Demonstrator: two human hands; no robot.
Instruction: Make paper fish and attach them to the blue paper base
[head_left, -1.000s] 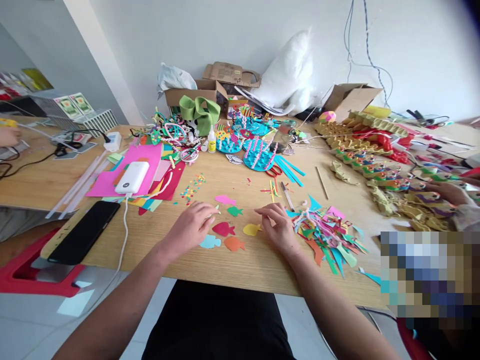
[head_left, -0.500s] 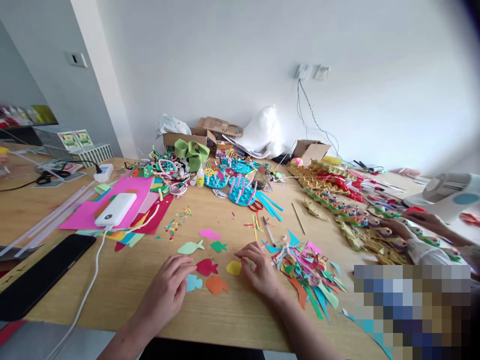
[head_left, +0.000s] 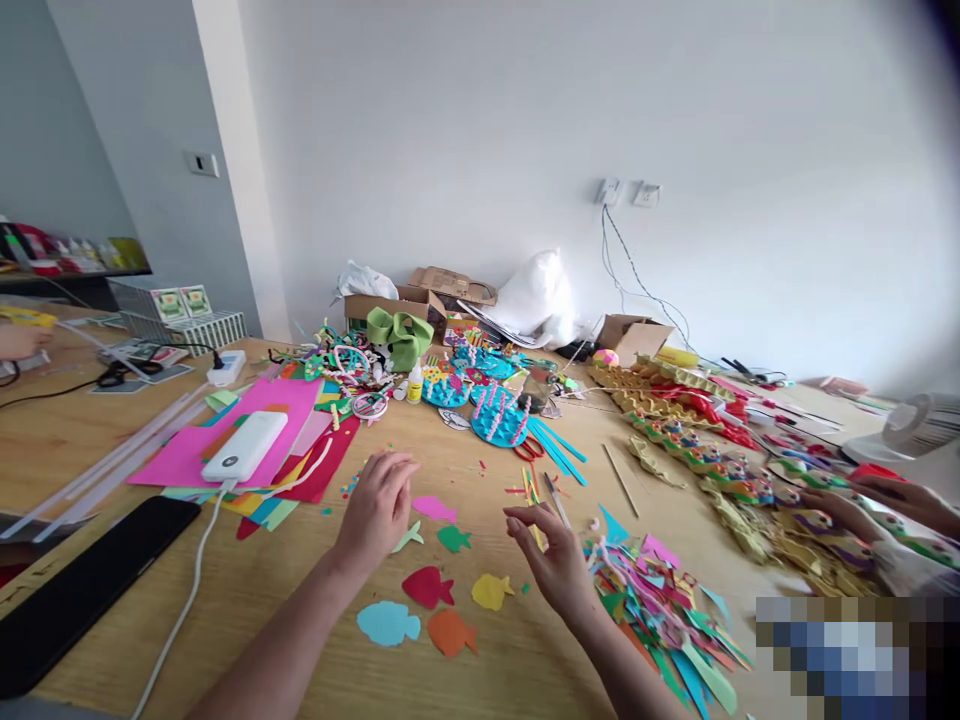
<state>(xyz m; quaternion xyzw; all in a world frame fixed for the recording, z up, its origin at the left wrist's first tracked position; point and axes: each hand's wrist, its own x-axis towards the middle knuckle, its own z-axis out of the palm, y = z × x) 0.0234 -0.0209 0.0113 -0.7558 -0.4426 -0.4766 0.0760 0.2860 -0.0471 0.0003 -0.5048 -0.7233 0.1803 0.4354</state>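
Head view: loose paper fish are judged at risk of displacement by the hands.

Left hand [head_left: 377, 505] is seen from the back, fingers bent; whether anything is pinched cannot be told. Right hand [head_left: 553, 562] is seen loosely curled, with nothing visibly gripped. Beside the left hand, a pale green fish [head_left: 407, 539] is partly covered and could be creased by careless contact. Between and nearer than the hands, the pink fish [head_left: 432, 508], green fish [head_left: 452, 539], red fish [head_left: 426, 587], yellow fish [head_left: 490, 591], blue fish [head_left: 387, 623] and orange fish [head_left: 451, 633] are seen unsecured; they could be scattered by a sleeveless forearm's sweep. Scraps [head_left: 656, 612] beside the right forearm could be dragged among them. Farther left, the cable [head_left: 190, 607] could be snagged, and the power bank [head_left: 247, 446] pulled.
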